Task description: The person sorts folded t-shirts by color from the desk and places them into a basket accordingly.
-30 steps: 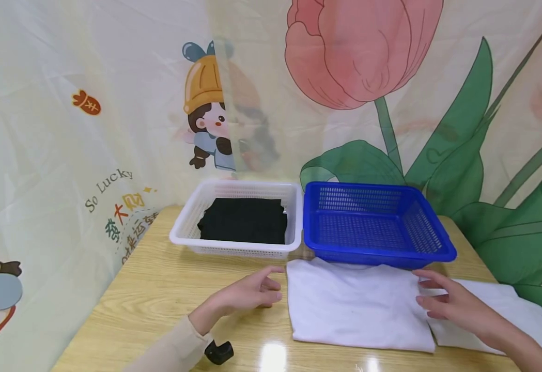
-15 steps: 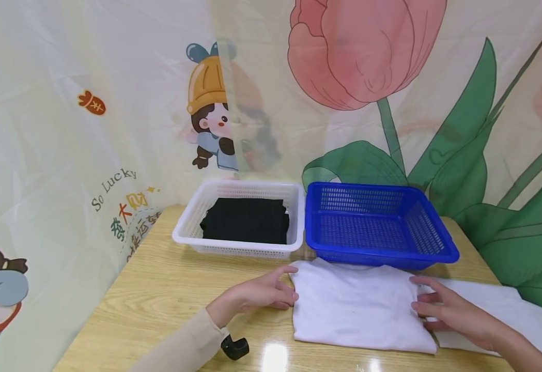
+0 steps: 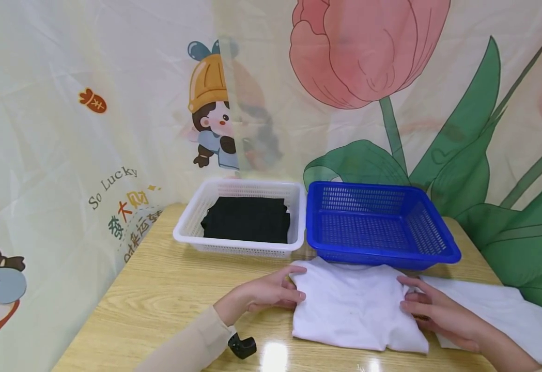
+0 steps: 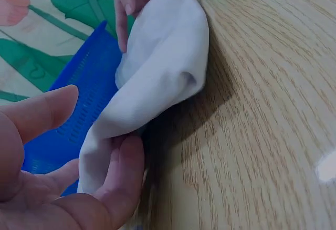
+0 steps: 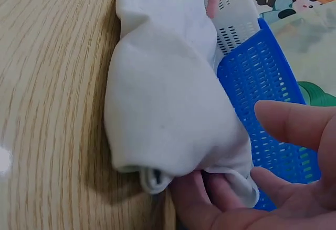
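Note:
A folded white shirt (image 3: 350,305) lies between my two hands, its collar side toward the blue basket. At its left side my left hand (image 3: 271,292) grips the edge, with fingers (image 4: 126,172) tucked underneath and the topmost digit raised apart in the left wrist view. On the opposite side my right hand (image 3: 443,312) holds the other edge, fingers (image 5: 194,198) curled beneath the cloth. The shirt bows and wrinkles between the hands, and a shadow shows under its near edge. Fingertips below the fabric are partly hidden.
Behind the shirt stands a blue basket (image 3: 382,258) with nothing in it. Left of that, a white basket (image 3: 238,246) holds folded black clothing (image 3: 247,219). Another folded white garment (image 3: 498,310) lies at the right, partly behind my right forearm. A printed curtain (image 3: 136,77) hangs behind the table.
Both hands have moved inward to the shirt's sides and taken hold of its edges. The shirt has been squeezed narrower and its right edge has shifted left.

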`<state>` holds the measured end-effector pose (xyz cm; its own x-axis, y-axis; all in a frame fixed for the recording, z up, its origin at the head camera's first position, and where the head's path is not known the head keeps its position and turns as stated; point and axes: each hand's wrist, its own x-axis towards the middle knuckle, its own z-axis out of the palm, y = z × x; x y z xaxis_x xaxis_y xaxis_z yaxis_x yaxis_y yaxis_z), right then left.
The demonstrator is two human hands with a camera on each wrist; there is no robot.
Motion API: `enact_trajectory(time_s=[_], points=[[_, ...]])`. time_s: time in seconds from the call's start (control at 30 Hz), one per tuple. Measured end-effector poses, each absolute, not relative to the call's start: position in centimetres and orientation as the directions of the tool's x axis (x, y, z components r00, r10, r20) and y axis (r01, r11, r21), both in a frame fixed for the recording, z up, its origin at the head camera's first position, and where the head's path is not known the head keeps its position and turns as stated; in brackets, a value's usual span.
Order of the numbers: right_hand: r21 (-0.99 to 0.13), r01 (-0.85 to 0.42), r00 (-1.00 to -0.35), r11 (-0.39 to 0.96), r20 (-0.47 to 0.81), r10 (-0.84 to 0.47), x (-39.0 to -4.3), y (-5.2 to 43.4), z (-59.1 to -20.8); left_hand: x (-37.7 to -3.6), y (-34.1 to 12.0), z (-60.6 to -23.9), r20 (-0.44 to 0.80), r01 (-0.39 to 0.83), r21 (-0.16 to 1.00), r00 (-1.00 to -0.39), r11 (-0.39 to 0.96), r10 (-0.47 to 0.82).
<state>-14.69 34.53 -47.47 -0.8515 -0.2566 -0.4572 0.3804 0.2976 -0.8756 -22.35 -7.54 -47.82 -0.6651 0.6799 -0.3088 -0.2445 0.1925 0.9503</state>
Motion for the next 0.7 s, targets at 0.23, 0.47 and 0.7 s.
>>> enact_trajectory(time_s=[0.23,0.47,0.7], points=[[-0.889,0.397,-0.832,0.229,-0.454,-0.319,-14.9,34.8,-47.8,-22.3,-6.8,-48.1,-0.274,-0.16,0.96,-0.695,0.229,0.664],[-0.904,0.331,-0.857,0.27,-0.408,-0.315,-14.8,34.3,-48.3,-22.1,-5.9,-48.8,-0.264,-0.159,0.963,-0.701,0.216,0.662],[-0.903,0.35,-0.859,0.249,-0.415,-0.3,-14.7,33.9,-48.7,-22.0,-5.2,-49.2,-0.238,-0.101,0.965,-0.731,0.244,0.639]])
